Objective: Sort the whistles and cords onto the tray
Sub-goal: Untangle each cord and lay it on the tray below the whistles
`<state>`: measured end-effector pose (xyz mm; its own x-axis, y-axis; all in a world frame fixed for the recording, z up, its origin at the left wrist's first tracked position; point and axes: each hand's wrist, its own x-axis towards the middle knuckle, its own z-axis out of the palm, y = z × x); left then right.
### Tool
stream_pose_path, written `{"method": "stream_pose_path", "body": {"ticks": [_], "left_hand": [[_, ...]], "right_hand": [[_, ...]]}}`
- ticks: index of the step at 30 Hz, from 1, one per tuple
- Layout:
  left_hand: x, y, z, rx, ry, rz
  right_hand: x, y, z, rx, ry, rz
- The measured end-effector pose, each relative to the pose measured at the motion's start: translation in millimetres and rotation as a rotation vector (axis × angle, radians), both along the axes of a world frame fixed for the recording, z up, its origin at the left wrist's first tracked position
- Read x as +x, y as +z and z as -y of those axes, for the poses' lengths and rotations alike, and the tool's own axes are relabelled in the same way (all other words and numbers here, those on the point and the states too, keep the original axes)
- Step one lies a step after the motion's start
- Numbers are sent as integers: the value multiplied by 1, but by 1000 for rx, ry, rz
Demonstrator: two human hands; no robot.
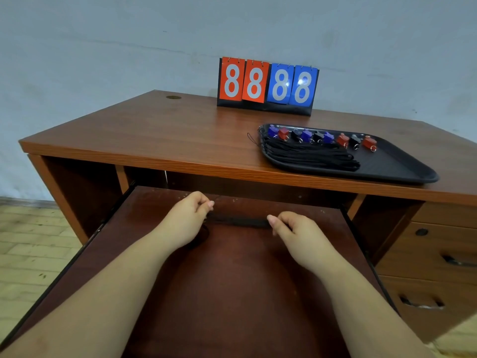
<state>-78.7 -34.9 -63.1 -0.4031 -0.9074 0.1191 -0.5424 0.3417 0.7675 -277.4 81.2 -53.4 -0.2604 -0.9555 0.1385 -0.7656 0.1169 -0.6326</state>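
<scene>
1. Head view: black cord (pixel 238 222) lying on the pull-out shelf (pixel 232 293) under the desk (pixel 154 130), stretched left to right between the two hands.
2. Left hand (pixel 187 220) pinching the cord's left end, fingers curled; some slack apparently looped in shadow just under that wrist, too dark to be sure.
3. Right hand (pixel 296 236) pinching the right end, thumb and fingers closed on it.
4. Long axis of the cord across the body, roughly parallel to the desk's front edge.
5. Tray (pixel 413 166) up on the desk, ahead and to the right of both hands, well apart from the cord; right hand the nearer one.
6. On the tray already: row of whistles (pixel 322 138) in blue, red and black along the far side, bundle of cords (pixel 309 156) just in front of them, its strands also running left to right.
7. Likely next: lift up and to the right, keeping the same left-right lie, to set down beside the bundle.
8. Scoreboard (pixel 268 85) standing behind the tray, clear of that path.
</scene>
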Motion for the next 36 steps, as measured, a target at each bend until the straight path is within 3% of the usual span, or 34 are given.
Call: {"method": "stream_pose_path", "body": {"ticks": [10,20,26,32,36], "left_hand": [[3,-2,4,-11,24,30],[-4,-3,-6,7,-80,37],[-10,-2,-17,24,-159,64],[-15,2,-25,69,-219,-27],[-18,4,-29,-14,-187,-128]], "right_hand": [[-15,-2,5,-172,-214,206],[-8,2,7,-414,-368,912],[-5,10,7,-386,-252,1473],[0,10,5,-351,-268,1399],[6,8,6,-349,-270,1304]]}}
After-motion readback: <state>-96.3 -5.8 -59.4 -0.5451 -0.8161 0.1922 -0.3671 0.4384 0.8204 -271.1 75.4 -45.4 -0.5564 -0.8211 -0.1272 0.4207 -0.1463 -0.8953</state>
